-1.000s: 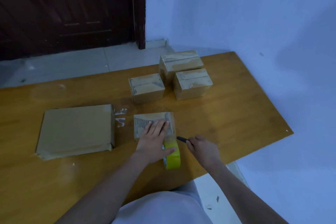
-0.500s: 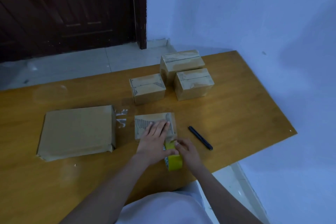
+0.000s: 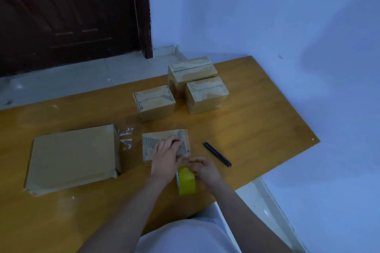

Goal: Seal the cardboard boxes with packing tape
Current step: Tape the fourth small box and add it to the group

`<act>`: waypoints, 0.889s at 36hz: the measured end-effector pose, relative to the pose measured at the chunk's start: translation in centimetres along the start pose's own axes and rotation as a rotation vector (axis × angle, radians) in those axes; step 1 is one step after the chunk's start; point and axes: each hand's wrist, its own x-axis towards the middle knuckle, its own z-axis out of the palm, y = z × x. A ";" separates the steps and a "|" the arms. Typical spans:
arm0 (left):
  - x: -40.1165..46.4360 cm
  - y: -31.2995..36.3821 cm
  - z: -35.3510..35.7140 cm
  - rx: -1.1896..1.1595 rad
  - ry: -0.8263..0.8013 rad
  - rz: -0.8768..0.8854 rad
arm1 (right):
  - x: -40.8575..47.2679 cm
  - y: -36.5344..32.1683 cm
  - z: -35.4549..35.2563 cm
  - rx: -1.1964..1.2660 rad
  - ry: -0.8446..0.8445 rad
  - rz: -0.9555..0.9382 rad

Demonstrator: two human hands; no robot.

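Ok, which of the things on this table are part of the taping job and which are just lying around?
In use:
small box under the left hand
yellow tape roll at the right hand
three boxes behind
large flat box

Lying about:
black pen-like tool
tape scraps

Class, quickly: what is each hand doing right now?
Left hand: open, pressed flat on the small box.
Right hand: fingers curled at the yellow tape roll; whether it grips cannot be told.

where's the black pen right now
In the head view the pen lies on the table, right of the small box under the left hand, just beyond the right hand.
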 end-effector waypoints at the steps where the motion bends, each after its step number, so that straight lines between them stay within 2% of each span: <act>1: 0.1 -0.1 0.4 0.011 0.031 0.009 | -0.1 -0.2 0.1 -0.006 0.015 -0.002; 6: 0.1 -0.7 1.4 0.090 0.132 0.055 | -0.6 -0.5 0.5 -0.053 0.056 -0.012; 10: 0.3 -0.7 1.3 0.185 0.160 0.105 | -1.5 1.2 0.1 -0.281 0.035 -0.050; 13: 0.5 -1.5 2.0 0.303 0.202 0.190 | -2.1 1.9 -0.7 -0.220 0.112 -0.073; 16: 0.3 -2.1 2.0 0.372 0.128 0.232 | -2.0 1.3 -1.8 -0.093 0.151 -0.026; 21: 0.1 -3.0 1.2 0.252 0.133 0.311 | -1.3 0.3 -3.0 -0.022 0.215 -0.036; 23: -0.4 -2.6 0.5 0.154 0.127 0.274 | -1.0 0.1 -3.2 0.042 0.216 -0.029; 26: 0.0 -0.6 -1.3 -0.001 0.034 0.083 | -0.7 0.1 -3.2 0.079 0.220 -0.014; 32: 4.0 1.8 -1.9 0.226 -0.127 -0.043 | -0.5 0.1 -2.7 0.116 0.203 -0.013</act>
